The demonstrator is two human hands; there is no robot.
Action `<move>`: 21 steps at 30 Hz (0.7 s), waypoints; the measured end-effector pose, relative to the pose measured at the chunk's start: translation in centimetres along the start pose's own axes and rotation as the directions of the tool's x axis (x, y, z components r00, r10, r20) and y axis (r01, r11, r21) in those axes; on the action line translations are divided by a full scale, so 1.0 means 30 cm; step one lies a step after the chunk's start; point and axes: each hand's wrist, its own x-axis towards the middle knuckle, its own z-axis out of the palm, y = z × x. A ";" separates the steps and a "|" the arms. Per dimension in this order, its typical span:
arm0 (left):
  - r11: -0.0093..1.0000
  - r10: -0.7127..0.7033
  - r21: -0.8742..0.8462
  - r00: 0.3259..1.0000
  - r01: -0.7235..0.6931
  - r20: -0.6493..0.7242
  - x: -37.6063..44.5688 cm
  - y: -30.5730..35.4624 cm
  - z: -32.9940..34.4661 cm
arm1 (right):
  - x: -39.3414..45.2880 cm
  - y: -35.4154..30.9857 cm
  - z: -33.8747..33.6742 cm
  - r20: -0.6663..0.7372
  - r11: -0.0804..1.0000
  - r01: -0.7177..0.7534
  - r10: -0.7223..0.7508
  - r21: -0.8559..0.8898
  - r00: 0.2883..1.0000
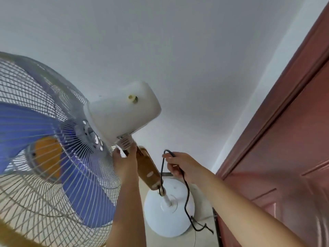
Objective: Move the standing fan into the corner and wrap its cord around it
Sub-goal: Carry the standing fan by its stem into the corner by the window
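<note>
**Fan by the door, cord in hand**

The standing fan (110, 118) stands near the white wall beside the red door (284, 157). The left hand (124, 163) clasps its neck under the motor housing. The right hand (179, 166) pinches the black cord (187, 193), which loops around the pole.

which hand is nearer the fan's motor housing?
Left. The left hand grips the neck just below the motor housing; the right hand is farther right and lower, holding the black cord.
</note>
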 end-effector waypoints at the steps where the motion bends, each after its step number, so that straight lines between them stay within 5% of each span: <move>1: 0.999 0.051 -0.009 0.997 -0.051 0.049 0.005 -0.003 -0.005 | 0.005 -0.012 0.010 0.015 1.000 -0.002 0.002 -0.003 1.000; 3: 0.989 0.150 -0.026 0.978 -0.148 0.148 0.039 -0.020 -0.020 | 0.047 -0.018 0.054 0.004 0.999 0.000 0.000 -0.044 1.000; 7: 0.975 0.214 -0.020 0.905 -0.222 0.368 0.129 -0.043 -0.043 | 0.159 0.001 0.123 -0.160 0.861 0.040 -0.140 -0.507 0.977; 13: 0.933 0.227 0.122 0.819 -0.338 0.527 0.193 -0.046 -0.032 | 0.273 0.054 0.189 -0.102 0.848 0.064 -0.138 -0.526 0.985; 17: 0.928 0.197 0.175 0.831 -0.330 0.521 0.205 -0.052 0.004 | 0.339 0.089 0.204 -0.249 0.897 0.054 -0.179 -0.438 0.952; 21: 0.928 0.212 0.169 0.843 -0.333 0.495 0.214 -0.077 0.025 | 0.383 0.113 0.168 -0.213 0.905 0.068 -0.172 -0.421 0.962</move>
